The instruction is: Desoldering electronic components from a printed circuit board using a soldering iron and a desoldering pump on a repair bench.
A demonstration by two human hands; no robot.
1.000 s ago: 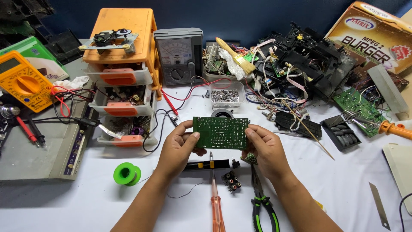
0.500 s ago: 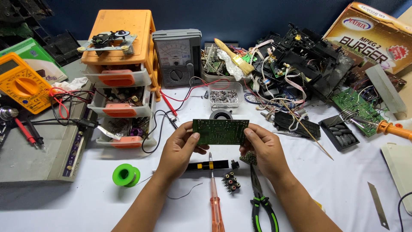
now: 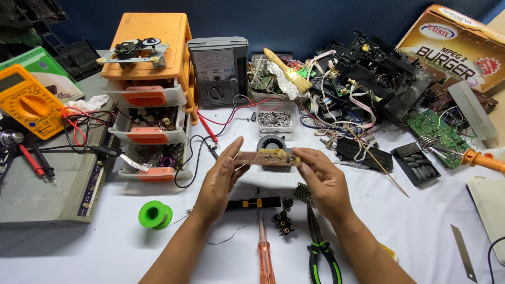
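I see both hands raised over the middle of the desk (image 3: pixel 421 231), sharing one small circuit board (image 3: pixel 267 156) tipped nearly edge-on toward the camera. My left hand (image 3: pixel 221 181) has its grip pinching the board's left end between thumb and fingertips; my right hand (image 3: pixel 323 179) has its grip pinching the right end the same way. The board hangs in the air, apart from the desk.

Directly behind the board sits a small round black fan (image 3: pixel 272 144), partly hidden by it, and further back a clear tray of small metal parts (image 3: pixel 275 119). Below the hands lie a black bar-shaped tool (image 3: pixel 252 203), a red-handled screwdriver (image 3: pixel 264 252), a cluster of black jacks (image 3: pixel 284 222) and green-handled pliers (image 3: pixel 322 252).

To the left I see a green solder spool (image 3: pixel 154 214), an orange drawer cabinet (image 3: pixel 150 89) with open drawers, and a yellow multimeter (image 3: pixel 26 102) with red and black leads. An analog meter (image 3: pixel 218 71) stands behind. On the right are a heap of black salvaged parts and ribbon cables (image 3: pixel 368 73), a green board (image 3: pixel 439 134), a soldering iron (image 3: pixel 473 156) and a cardboard box (image 3: pixel 457 44).
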